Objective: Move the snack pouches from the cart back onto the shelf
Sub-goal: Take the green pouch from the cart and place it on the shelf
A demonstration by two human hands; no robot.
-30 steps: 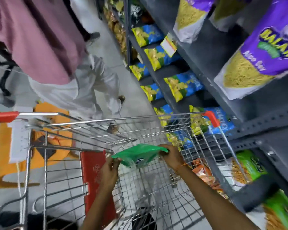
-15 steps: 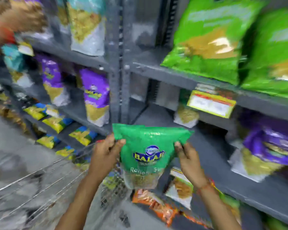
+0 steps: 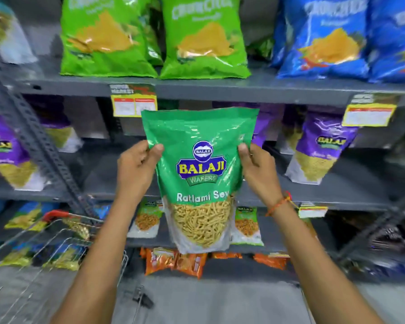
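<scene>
A green Balaji Ratlami Sev pouch (image 3: 200,174) hangs upright in front of the grey shelf unit (image 3: 220,88), level with its middle shelf. My left hand (image 3: 136,170) grips the pouch's left edge and my right hand (image 3: 258,170) grips its right edge. The pouch's clear lower part shows yellow sev. The wire cart (image 3: 45,249) with a red corner stands at the lower left, below my left arm; its inside is mostly out of view.
Green and blue Crunchita bags (image 3: 204,38) fill the top shelf. Purple Balaji pouches (image 3: 323,148) stand on the middle shelf at both sides. Small green pouches (image 3: 247,225) and orange packets (image 3: 173,260) sit lower. Yellow price tags (image 3: 133,105) hang from shelf edges.
The pouch came up out of the cart and now faces the shelf squarely, higher and upright. My view swung from the cart to the shelving; both hands kept their grip.
</scene>
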